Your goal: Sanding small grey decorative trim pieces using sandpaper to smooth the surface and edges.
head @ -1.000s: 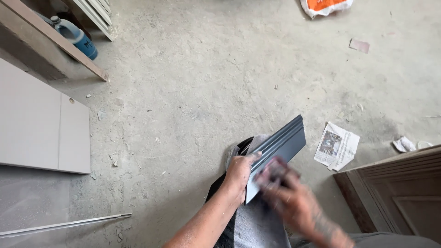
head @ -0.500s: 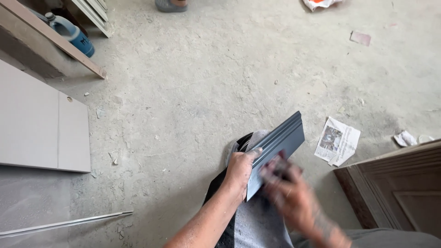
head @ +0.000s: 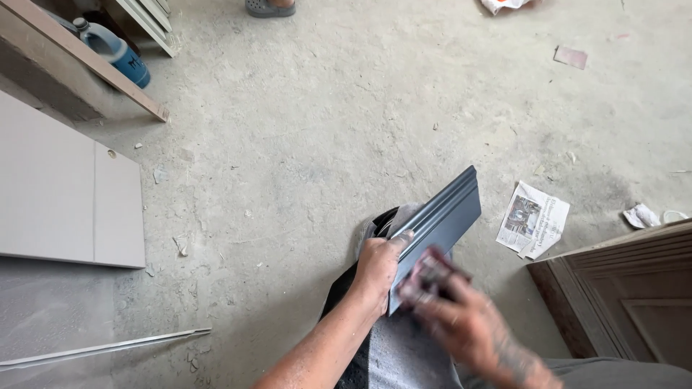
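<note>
moulding: a short length of grey-blue profiled trim, smooth and matt, with stepped ridges running along its length; it rests tilted on a grey cloth over the person's knee, its far end pointing up and right over the concrete floor
cloth: a soft grey fabric with a dark edge, draped under the trim at the bottom middle of the view
left hand: the left hand has its grip wrapped around the near end of the moulding, thumb on the ridged face, fingers behind it, pinching it steady
right hand: the right hand is motion-blurred; its grip is pressed together on a small dark reddish block that touches the near lower part of the moulding's face
floor: bare grey concrete, rough, dusty and strewn with small chips
newspaper: a folded sheet of printed paper lying flat on the floor just right of the moulding
wooden panel: a brown panelled door piece at the lower right corner
boards: pale flat panels along the left edge, with a thin pale strip lying below them
jug: a blue plastic container at the top left, behind a slanted wooden batten
other person: a foot in a grey sandal at the top edge
</note>
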